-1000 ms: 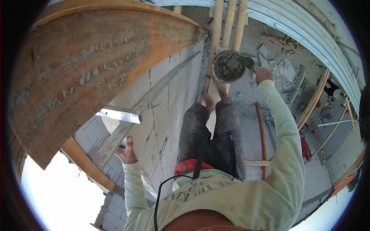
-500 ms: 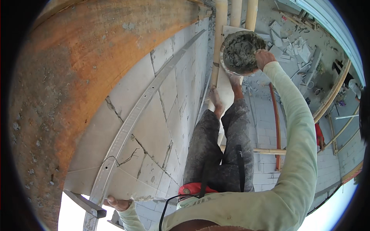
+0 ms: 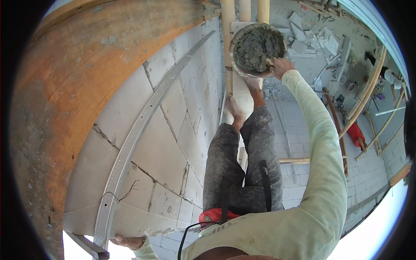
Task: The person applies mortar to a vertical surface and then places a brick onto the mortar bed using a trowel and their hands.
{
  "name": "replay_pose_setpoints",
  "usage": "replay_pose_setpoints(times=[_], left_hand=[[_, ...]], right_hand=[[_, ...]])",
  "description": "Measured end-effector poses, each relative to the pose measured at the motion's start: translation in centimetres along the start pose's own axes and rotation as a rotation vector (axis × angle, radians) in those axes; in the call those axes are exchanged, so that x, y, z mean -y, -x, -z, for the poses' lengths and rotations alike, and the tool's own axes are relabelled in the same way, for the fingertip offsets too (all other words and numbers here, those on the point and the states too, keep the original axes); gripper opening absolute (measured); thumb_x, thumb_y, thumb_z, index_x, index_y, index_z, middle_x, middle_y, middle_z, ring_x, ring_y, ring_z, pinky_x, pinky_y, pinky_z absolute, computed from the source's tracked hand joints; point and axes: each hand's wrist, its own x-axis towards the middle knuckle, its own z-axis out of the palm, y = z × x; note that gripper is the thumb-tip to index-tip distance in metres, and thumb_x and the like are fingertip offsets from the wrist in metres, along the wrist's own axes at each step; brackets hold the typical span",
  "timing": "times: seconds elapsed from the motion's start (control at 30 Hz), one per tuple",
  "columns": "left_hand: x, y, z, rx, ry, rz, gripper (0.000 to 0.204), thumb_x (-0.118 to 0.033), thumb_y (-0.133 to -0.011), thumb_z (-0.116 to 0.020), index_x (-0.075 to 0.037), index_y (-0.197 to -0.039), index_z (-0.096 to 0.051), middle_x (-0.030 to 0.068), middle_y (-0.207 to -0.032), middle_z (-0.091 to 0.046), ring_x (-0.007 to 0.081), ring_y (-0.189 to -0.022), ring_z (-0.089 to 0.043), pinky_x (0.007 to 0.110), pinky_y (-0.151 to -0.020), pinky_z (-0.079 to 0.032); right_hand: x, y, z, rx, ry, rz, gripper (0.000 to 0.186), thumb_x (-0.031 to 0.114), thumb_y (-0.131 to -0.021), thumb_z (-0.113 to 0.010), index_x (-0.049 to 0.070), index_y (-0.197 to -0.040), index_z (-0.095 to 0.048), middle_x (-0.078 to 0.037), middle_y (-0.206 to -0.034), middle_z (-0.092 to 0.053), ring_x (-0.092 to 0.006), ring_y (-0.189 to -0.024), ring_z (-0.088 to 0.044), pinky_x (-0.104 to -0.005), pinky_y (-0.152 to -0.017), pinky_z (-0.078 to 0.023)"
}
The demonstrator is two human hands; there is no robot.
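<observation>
A metal rail [image 3: 149, 107] crosses a block wall [image 3: 149, 145] beside the left hand [image 3: 130, 242], whose finger closure cannot be told. Rightward, mortar [image 3: 255, 50] sits in a bucket [image 3: 235, 63] by the feet [image 3: 235, 107]; the right hand [image 3: 282, 68] clamps its fingers on a trowel handle [image 3: 270, 62].

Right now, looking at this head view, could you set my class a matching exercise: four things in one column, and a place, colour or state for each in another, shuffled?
Things
1. Mortar
2. Left hand
3. Right hand
4. Trousers

Descriptions
A. Dark, with pale dusty patches
B. Near the lower end of the metal strip
C. Grey, inside the round container
D. Gripping a tool handle at the container's edge

Right pairs: 1-C, 2-B, 3-D, 4-A
</observation>
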Motion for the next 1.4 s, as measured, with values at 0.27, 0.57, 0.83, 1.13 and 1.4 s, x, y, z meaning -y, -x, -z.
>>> replay_pose_setpoints(times=[0.27,0.57,0.83,1.13,1.4], left_hand=[[-2.1,-1.3,-0.7,-0.098,0.152,0.449,0.085,-0.073,-0.083,-0.038,-0.005,-0.132,-0.042,0.0171,-0.121,-0.048,0.0304,-0.110,-0.052,0.049,-0.086,-0.048],[-2.7,-1.7,-0.3,-0.110,0.179,0.467,0.088,-0.076,-0.081,-0.037,-0.005,-0.133,-0.042,0.0174,-0.121,-0.048,0.0297,-0.110,-0.052,0.049,-0.086,-0.047],[-2.5,-2.5,0.6,0.003,0.268,0.414,0.096,-0.076,-0.077,-0.043,-0.003,-0.140,-0.036,0.0211,-0.125,-0.045,0.0322,-0.112,-0.051,0.050,-0.085,-0.049],[-2.7,-3.0,1.0,-0.123,0.606,0.419,0.088,-0.050,-0.073,-0.075,0.002,-0.135,-0.040,0.0215,-0.130,-0.048,0.0342,-0.113,-0.051,0.043,-0.096,-0.041],[-2.2,-2.8,2.7,0.000,0.382,0.406,0.094,-0.057,-0.067,-0.072,0.000,-0.134,-0.039,0.0162,-0.121,-0.053,0.0334,-0.112,-0.053,0.045,-0.095,-0.041]], right_hand=[[1.1,0.7,0.6,0.101,-0.087,0.000,0.035,0.033,-0.079,-0.063,0.009,-0.104,-0.065,-0.016,-0.100,-0.068,-0.0339,-0.099,-0.064,-0.0456,-0.086,-0.050],[-0.9,4.7,2.2,0.004,-0.349,-0.013,0.037,0.036,-0.077,-0.064,0.017,-0.109,-0.066,-0.013,-0.100,-0.068,-0.0335,-0.098,-0.063,-0.0451,-0.087,-0.049],[-0.8,14.6,8.6,-0.099,-0.406,-0.062,0.038,0.037,-0.075,-0.065,0.015,-0.106,-0.067,-0.014,-0.097,-0.068,-0.0349,-0.094,-0.064,-0.0452,-0.084,-0.050],[3.0,29.3,21.7,-0.179,-0.371,0.053,0.036,0.032,-0.070,-0.068,0.007,-0.096,-0.067,-0.018,-0.084,-0.066,-0.0376,-0.081,-0.062,-0.0442,-0.073,-0.047],[11.1,44.3,39.9,-0.222,-0.267,0.243,0.037,0.025,-0.072,-0.069,-0.003,-0.094,-0.064,-0.016,-0.069,-0.059,-0.0296,-0.063,-0.056,-0.0381,-0.062,-0.044]])
